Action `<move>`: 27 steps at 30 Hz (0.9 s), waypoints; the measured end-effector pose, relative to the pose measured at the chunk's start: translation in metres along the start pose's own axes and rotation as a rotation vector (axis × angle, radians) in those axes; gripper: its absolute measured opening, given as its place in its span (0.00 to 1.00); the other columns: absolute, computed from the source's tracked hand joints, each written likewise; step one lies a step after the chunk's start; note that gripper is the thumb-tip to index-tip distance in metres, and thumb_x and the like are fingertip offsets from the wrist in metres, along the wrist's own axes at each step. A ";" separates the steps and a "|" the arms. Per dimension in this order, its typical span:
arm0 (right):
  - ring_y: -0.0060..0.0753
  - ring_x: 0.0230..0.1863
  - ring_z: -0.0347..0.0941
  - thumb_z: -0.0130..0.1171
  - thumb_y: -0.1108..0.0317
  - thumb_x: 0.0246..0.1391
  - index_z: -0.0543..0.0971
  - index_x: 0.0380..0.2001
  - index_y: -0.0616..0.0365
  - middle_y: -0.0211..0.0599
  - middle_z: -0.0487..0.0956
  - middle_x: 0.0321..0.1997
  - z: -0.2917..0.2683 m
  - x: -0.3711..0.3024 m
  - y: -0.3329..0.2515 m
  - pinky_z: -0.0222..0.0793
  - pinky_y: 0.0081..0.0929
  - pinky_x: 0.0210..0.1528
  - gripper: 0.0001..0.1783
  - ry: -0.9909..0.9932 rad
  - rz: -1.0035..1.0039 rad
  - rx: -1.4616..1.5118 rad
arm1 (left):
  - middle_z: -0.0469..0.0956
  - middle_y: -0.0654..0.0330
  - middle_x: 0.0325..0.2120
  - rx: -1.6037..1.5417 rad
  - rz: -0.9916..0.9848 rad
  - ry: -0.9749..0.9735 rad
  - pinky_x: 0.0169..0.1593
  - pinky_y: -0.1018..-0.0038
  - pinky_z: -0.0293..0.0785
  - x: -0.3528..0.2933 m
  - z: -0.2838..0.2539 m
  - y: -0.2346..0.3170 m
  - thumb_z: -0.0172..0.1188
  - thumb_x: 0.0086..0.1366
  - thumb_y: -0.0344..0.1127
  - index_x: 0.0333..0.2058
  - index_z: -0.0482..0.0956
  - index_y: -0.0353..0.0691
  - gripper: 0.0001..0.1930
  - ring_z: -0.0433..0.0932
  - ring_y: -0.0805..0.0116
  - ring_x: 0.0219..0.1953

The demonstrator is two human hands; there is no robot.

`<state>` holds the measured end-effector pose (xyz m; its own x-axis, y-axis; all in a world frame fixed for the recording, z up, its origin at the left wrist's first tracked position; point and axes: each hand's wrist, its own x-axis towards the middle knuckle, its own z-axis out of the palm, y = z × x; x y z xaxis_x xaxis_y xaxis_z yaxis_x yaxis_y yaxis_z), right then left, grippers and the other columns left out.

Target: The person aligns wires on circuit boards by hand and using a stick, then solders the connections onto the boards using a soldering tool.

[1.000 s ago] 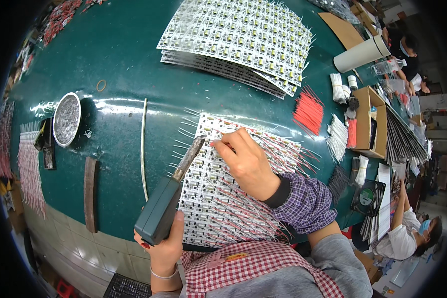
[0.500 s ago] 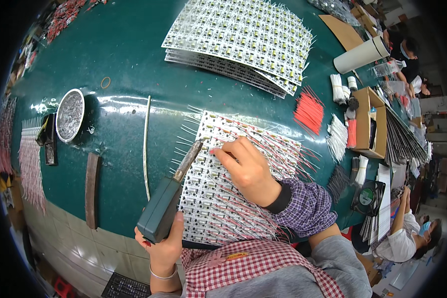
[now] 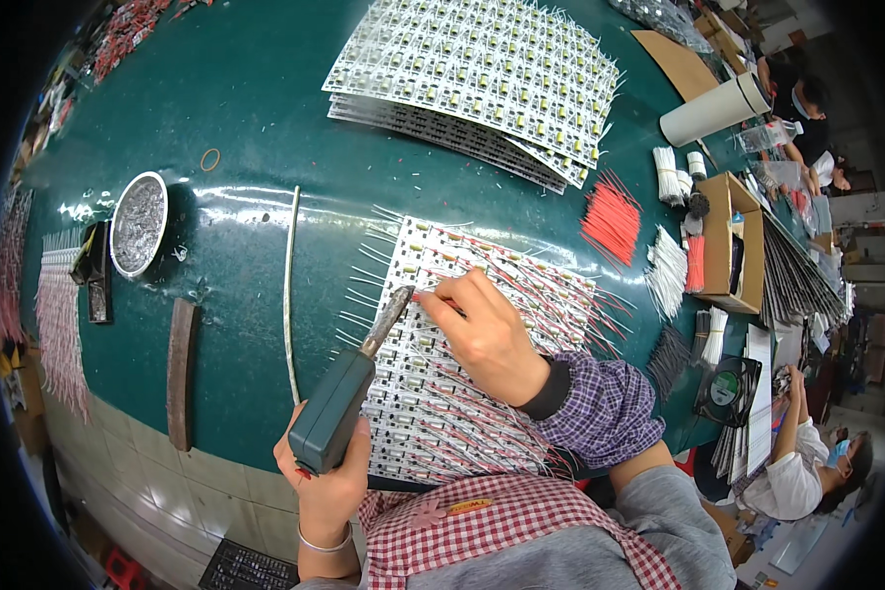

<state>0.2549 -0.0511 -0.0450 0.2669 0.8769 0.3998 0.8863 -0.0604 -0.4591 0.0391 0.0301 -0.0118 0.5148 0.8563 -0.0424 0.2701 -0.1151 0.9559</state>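
My left hand [image 3: 329,477] grips a soldering gun [image 3: 332,411] with a boxy dark green body. Its blackened metal tip [image 3: 395,307] points up and right, close to the fingertips of my right hand [image 3: 484,329]. Those fingers are pinched together low over a white circuit board panel [image 3: 388,433]. A red speck shows at the pinch; whether it is a wire end or a nail I cannot tell. Rows of small components cover the panel. Many red and white wires [image 3: 492,418] lie across its right part, and pale wires stick out along its left edge.
A stack of similar panels [image 3: 472,79] lies at the back. To the right are red wires [image 3: 615,224], white wires [image 3: 667,273], a cardboard box [image 3: 747,236], a fan [image 3: 728,391] and a white flask [image 3: 715,110]. A round bowl [image 3: 140,224] and a brown bar [image 3: 182,374] are at left.
The soldering gun has moved slightly right, its tip now nearer my right fingertips. My right hand has barely shifted and stays pinched over the panel.
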 end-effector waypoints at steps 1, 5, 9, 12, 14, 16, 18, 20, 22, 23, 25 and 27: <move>0.40 0.37 0.71 0.59 0.84 0.38 0.80 0.42 0.66 0.40 0.74 0.37 0.001 0.000 0.000 0.72 0.32 0.39 0.22 0.006 0.002 -0.003 | 0.78 0.58 0.27 0.000 -0.001 0.000 0.31 0.77 0.71 0.000 0.001 0.001 0.65 0.52 0.19 0.33 0.80 0.27 0.08 0.76 0.74 0.27; 0.40 0.37 0.71 0.60 0.85 0.37 0.80 0.42 0.67 0.40 0.74 0.36 0.003 0.000 -0.001 0.71 0.32 0.38 0.22 0.017 0.006 -0.020 | 0.78 0.58 0.27 -0.003 -0.017 -0.004 0.30 0.77 0.70 0.002 0.002 0.005 0.66 0.52 0.20 0.33 0.79 0.27 0.08 0.75 0.75 0.27; 0.40 0.36 0.71 0.60 0.85 0.36 0.80 0.41 0.67 0.40 0.74 0.36 0.005 0.000 -0.002 0.71 0.33 0.37 0.22 0.024 -0.004 -0.034 | 0.77 0.59 0.25 0.034 -0.015 -0.023 0.28 0.77 0.69 0.003 0.001 0.008 0.65 0.52 0.20 0.32 0.79 0.27 0.07 0.73 0.76 0.25; 0.40 0.36 0.71 0.60 0.86 0.36 0.79 0.41 0.67 0.40 0.74 0.36 0.005 0.001 -0.003 0.72 0.33 0.37 0.22 0.027 0.006 -0.038 | 0.76 0.59 0.24 0.062 0.002 -0.046 0.27 0.77 0.68 0.005 0.000 0.008 0.65 0.53 0.20 0.31 0.78 0.27 0.07 0.72 0.77 0.24; 0.41 0.37 0.71 0.59 0.86 0.36 0.79 0.42 0.67 0.40 0.74 0.36 0.004 0.001 -0.004 0.72 0.33 0.37 0.22 0.033 0.019 -0.029 | 0.76 0.59 0.25 0.044 0.002 -0.038 0.27 0.77 0.68 0.005 -0.001 0.006 0.66 0.52 0.20 0.31 0.78 0.27 0.07 0.73 0.76 0.24; 0.41 0.37 0.71 0.59 0.86 0.36 0.79 0.42 0.67 0.40 0.74 0.36 0.004 0.001 -0.004 0.72 0.33 0.37 0.22 0.025 0.018 -0.022 | 0.77 0.59 0.26 0.026 0.004 -0.030 0.28 0.78 0.68 0.004 -0.003 0.004 0.66 0.52 0.20 0.32 0.78 0.27 0.08 0.73 0.76 0.25; 0.41 0.37 0.71 0.59 0.86 0.36 0.79 0.42 0.67 0.40 0.74 0.36 0.003 0.001 -0.004 0.72 0.33 0.37 0.22 0.025 0.022 -0.016 | 0.78 0.57 0.29 0.039 0.034 0.002 0.30 0.77 0.70 0.000 -0.006 0.001 0.67 0.51 0.20 0.33 0.79 0.27 0.10 0.75 0.74 0.28; 0.41 0.37 0.71 0.59 0.86 0.37 0.80 0.41 0.66 0.40 0.74 0.36 0.004 0.000 -0.004 0.72 0.33 0.37 0.22 0.021 0.028 -0.012 | 0.79 0.56 0.31 0.035 -0.022 0.019 0.31 0.77 0.72 -0.006 -0.010 -0.002 0.68 0.51 0.21 0.35 0.80 0.27 0.11 0.77 0.73 0.29; 0.41 0.37 0.71 0.59 0.86 0.37 0.80 0.41 0.66 0.40 0.74 0.36 0.005 0.000 -0.004 0.71 0.33 0.37 0.22 0.029 0.020 -0.010 | 0.80 0.55 0.33 0.032 -0.077 0.039 0.33 0.76 0.74 -0.011 -0.012 -0.006 0.70 0.51 0.21 0.37 0.80 0.26 0.13 0.78 0.71 0.31; 0.41 0.37 0.71 0.59 0.86 0.38 0.80 0.41 0.66 0.40 0.74 0.36 0.006 -0.001 -0.004 0.71 0.33 0.38 0.21 0.034 0.032 -0.004 | 0.81 0.53 0.34 0.045 -0.075 0.074 0.34 0.75 0.75 -0.012 -0.011 -0.009 0.70 0.51 0.22 0.38 0.80 0.26 0.14 0.79 0.70 0.32; 0.41 0.37 0.71 0.59 0.86 0.38 0.80 0.41 0.66 0.40 0.74 0.36 0.007 -0.001 -0.003 0.71 0.33 0.38 0.21 0.034 0.024 -0.008 | 0.81 0.52 0.35 0.057 -0.073 0.111 0.36 0.74 0.77 -0.015 -0.012 -0.012 0.71 0.51 0.22 0.40 0.80 0.26 0.16 0.80 0.68 0.32; 0.41 0.37 0.71 0.59 0.86 0.38 0.80 0.40 0.66 0.40 0.74 0.36 0.006 0.000 -0.002 0.71 0.33 0.38 0.20 0.032 0.030 -0.011 | 0.81 0.51 0.37 0.035 -0.093 0.069 0.37 0.73 0.77 -0.017 -0.013 -0.014 0.72 0.51 0.23 0.41 0.80 0.25 0.18 0.80 0.67 0.34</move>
<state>0.2504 -0.0481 -0.0488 0.3057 0.8586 0.4115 0.8818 -0.0923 -0.4624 0.0159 0.0235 -0.0207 0.4295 0.8964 -0.1097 0.3433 -0.0497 0.9379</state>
